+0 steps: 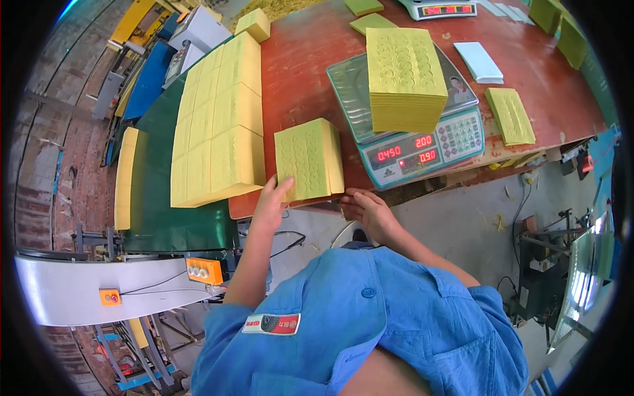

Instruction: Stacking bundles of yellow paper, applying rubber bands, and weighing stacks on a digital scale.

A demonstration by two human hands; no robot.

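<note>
A thick stack of embossed yellow paper sheets (pixel 304 162) sits near the front edge of the red table, its layers fanned a little on the right side. My left hand (pixel 271 201) grips this stack's near left corner, thumb on the top sheet. Close to the near right corner, by the table edge, is my right hand (pixel 371 210), fingers loosely bent with nothing visible in them. A taller stack of similar sheets (pixel 406 72) rests on the digital scale (pixel 422 152), whose red display is lit.
Left of the table, several rows of yellow paper blocks (pixel 218 125) stand on a green surface (pixel 155 191). On the red table (pixel 297 72) lie a pale blue pad (pixel 479 61) and a thin yellow stack (pixel 510 117). A second scale (pixel 439 9) stands at the far side.
</note>
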